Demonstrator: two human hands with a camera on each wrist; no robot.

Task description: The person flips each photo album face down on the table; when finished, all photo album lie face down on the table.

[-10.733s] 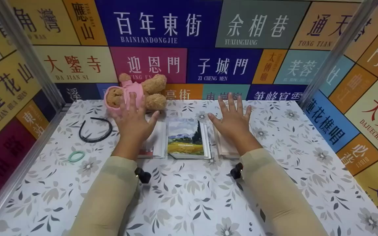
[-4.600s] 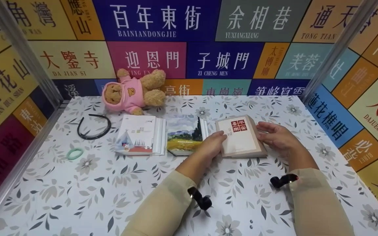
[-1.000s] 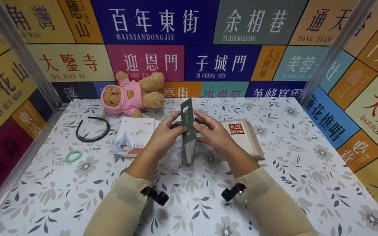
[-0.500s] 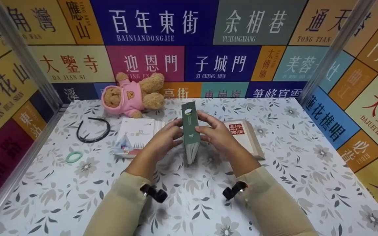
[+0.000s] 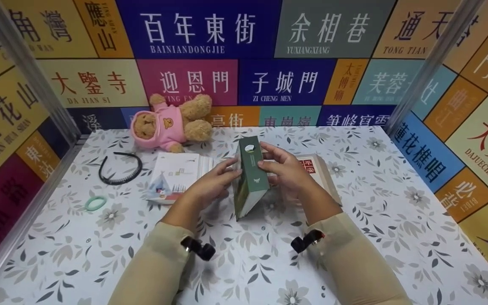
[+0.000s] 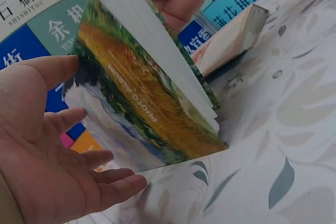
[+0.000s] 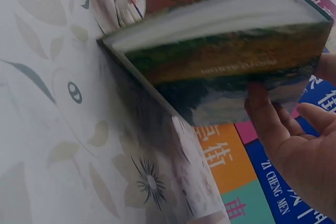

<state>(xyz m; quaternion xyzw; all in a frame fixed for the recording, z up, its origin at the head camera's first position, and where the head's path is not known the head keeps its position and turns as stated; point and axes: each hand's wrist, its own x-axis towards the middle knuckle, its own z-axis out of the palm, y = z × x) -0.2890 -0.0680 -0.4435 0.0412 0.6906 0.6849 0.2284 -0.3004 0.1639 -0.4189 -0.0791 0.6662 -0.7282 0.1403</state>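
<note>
A photo album (image 5: pixel 256 169) with a green spine and a painted landscape cover stands on edge between both hands, spine uppermost. Its covers spread apart toward the bottom, close over the tabletop. My right hand (image 5: pixel 288 171) holds it from the right, thumb at the spine and fingers on the cover. On the other side, my left hand (image 5: pixel 212 182) has its fingers loosely extended, fingertips right at the painted cover. The left wrist view shows the album (image 6: pixel 142 93) with white page edges and cover lettering. From the right wrist, the album (image 7: pixel 226 72) appears with fingertips on its cover.
A white illustrated book (image 5: pixel 174 176) lies left of the album, a beige book (image 5: pixel 326 182) right, partly behind my hand. Farther left are a black headband (image 5: pixel 121 180) and a mint-green ring (image 5: pixel 95 203). A teddy bear (image 5: pixel 170 123) in pink lies at the back wall.
The album, lying flat earlier between the two books, now stands on edge. Over the last second its spine has tilted right and lowered, its covers spreading more. My left fingers have loosened.
</note>
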